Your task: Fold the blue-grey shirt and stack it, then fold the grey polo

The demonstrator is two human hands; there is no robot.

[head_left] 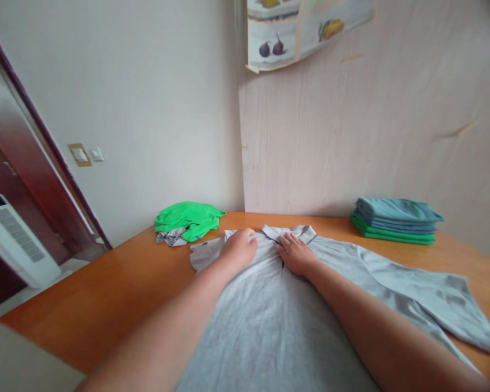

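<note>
A light grey polo shirt [277, 321] lies spread flat on the orange wooden table [106, 294], collar toward the wall. My left hand [240, 246] is curled at the left side of the collar, its fingers pinching the fabric there. Flat on the cloth just right of the collar opening rests my right hand [296, 253], fingers stretched toward the collar. Both forearms reach over the shirt's body. The shirt's right sleeve [445, 305] lies spread toward the table's right edge.
A crumpled bright green garment [188, 219] with a striped cloth under it sits at the table's far left. A stack of folded blue and green clothes [394, 219] stands at the far right by the wall. A white appliance [14, 239] stands left, below the table.
</note>
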